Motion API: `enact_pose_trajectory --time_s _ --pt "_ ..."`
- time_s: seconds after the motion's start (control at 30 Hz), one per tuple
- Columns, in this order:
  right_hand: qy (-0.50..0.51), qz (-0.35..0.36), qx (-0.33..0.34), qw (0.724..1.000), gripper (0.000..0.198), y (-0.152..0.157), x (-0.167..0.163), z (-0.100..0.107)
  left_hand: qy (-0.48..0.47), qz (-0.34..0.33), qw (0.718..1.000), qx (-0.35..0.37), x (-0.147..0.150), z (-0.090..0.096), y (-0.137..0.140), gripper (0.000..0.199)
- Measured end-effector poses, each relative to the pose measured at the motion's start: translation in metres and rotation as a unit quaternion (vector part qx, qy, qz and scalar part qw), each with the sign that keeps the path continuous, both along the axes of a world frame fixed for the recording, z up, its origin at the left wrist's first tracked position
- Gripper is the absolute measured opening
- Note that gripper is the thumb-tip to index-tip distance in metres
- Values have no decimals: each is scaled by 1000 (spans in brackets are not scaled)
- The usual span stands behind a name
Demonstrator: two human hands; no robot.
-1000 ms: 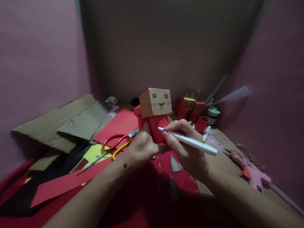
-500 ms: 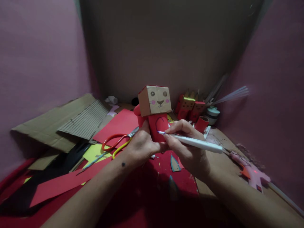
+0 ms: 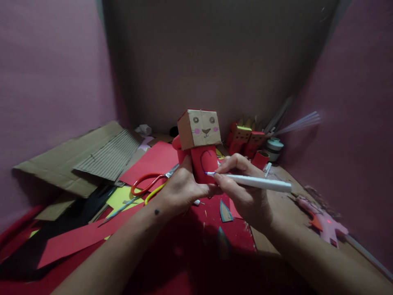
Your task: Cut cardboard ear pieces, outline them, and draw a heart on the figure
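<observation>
My left hand point(image 3: 187, 184) grips a paper animal figure point(image 3: 204, 130) upright by its red tube body. The figure has a box-shaped cardboard head with drawn eyes, pink cheeks, a nose and whiskers. In my right hand point(image 3: 242, 186) is a white marker point(image 3: 260, 182), its tip touching the front of the red body. A dark curved line, open on the right, runs down that body to the tip. Part of the body is hidden behind my fingers. Beside my left wrist lie scissors point(image 3: 147, 180) with red and yellow handles.
Cardboard sheets point(image 3: 70, 159) and red paper point(image 3: 153, 162) lie to the left, with a pencil point(image 3: 118, 211) on them. Several finished figures point(image 3: 242, 137) stand behind at right, near a small jar point(image 3: 274, 148). A pink glue gun point(image 3: 325, 221) lies at far right. Small cut-out pieces point(image 3: 226, 212) lie below my hands.
The marker tip has moved down the red body, and the drawn curve is longer. The marker's rear end has risen slightly. My left hand keeps its hold on the figure.
</observation>
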State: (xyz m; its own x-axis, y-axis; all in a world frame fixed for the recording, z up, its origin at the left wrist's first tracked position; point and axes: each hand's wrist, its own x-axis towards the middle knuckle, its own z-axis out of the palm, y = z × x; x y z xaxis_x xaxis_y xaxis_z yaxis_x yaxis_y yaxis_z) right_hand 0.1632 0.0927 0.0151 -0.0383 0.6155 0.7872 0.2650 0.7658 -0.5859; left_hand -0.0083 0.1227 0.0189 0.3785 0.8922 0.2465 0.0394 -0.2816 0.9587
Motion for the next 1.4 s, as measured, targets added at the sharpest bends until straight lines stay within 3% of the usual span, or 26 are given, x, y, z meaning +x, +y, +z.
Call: enact_pose_trajectory --time_s 0.33,0.8,1.1,1.4 --pt "17 7 -5 1000 16 1 -1 -2 13 14 1000 -11 -6 -13 8 38" --pt "48 18 -21 998 15 2 1 -5 26 1 999 -21 -4 -1 2 56" --pt "66 21 -42 997 17 2 0 -2 21 17 999 -21 -4 1 1 42" --pt "99 28 -60 993 15 5 2 -7 20 13 999 -42 -5 2 1 50"
